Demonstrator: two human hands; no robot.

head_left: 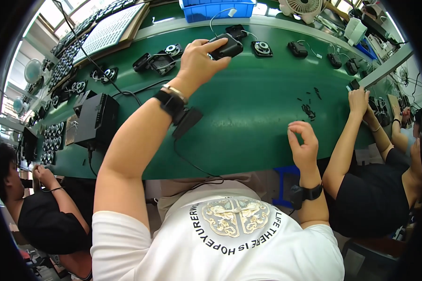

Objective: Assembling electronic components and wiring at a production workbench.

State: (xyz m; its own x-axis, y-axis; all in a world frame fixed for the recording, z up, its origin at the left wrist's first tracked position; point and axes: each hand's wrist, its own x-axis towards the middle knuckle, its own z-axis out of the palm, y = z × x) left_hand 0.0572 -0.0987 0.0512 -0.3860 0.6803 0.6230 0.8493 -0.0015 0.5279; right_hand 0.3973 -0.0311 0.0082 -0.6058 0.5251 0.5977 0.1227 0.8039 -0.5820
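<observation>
In the head view, we see a green bench (248, 100) with the wearer's two bare hands above it. The left hand (201, 58) reaches toward the bench's far edge and grips a black plastic housing (229, 47), the index finger laid over its top and the thumb low on its side. We see a thin white wire rising from about there to a small white connector (232, 12) in front of a blue bin (218, 11).

The right hand (305, 146) hangs over the near part of the bench, right of its middle, thumb and index finger curled toward each other in a loop; we cannot tell whether the tips meet or pinch anything. Just beyond it we find a loose scatter of small dark screw-like pieces (308, 111).

Along the far edge, we make out a round speaker on a square black plate (262, 48) just right of the held housing, and another black housing (297, 49) farther right. Toward the left end stands a black box (98, 121). We notice a co-worker at the left end (47, 206) and another at the right (373, 199).
</observation>
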